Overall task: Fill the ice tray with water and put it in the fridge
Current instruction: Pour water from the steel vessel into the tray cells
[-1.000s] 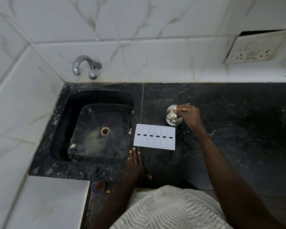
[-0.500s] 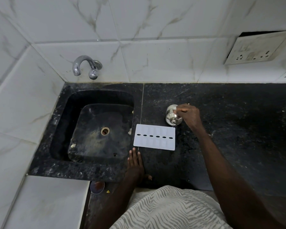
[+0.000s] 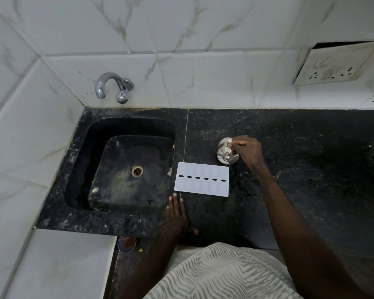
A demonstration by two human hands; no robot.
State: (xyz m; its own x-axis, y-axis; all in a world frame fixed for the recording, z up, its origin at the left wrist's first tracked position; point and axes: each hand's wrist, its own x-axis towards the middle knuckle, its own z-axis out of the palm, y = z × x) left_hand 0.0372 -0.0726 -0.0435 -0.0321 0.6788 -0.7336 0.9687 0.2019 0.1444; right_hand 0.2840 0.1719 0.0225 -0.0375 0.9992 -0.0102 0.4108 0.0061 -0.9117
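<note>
White ice tray on black counter, right hand gripping steel container beside it, left hand flat near sink

From where I stand, the right hand covers the right side of the small steel pot, so how its fingers sit there is lost to me. The ice tray is so pale that its cells barely show; whether there is water in them, I cannot tell. Under the front edge of the worktop a small round dish is half hidden. The socket plate and the worktop both run off the right side.
</note>
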